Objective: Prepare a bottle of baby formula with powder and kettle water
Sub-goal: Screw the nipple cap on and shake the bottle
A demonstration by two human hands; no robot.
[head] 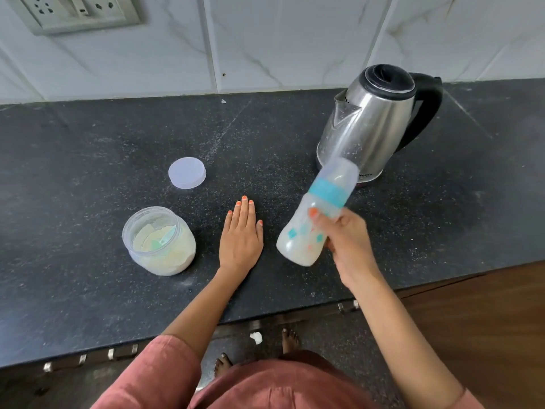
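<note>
Your right hand (349, 243) wraps its fingers (320, 217) round the milky, teal-collared clear plastic baby bottle (298, 242), tilted toward one o'clock above the black stone worktop (88, 187). Your left hand (240, 236) rests flat, fingers straight. For mixing, grip firmly and shake evenly.

Left hand (241, 236) lies flat, palm down, fingers straight; right hand (345, 234), forearm extended, grips a tilted bottle (296, 242).

A home kitchen; a dark speckled stone counter (118, 143) runs below white marble-look wall tiles (280, 39); a socket plate (76, 11) sits upper left; a steel electric kettle (374, 122) stands upper right; drawer handles (88, 358) line the counter's near edge.
</note>
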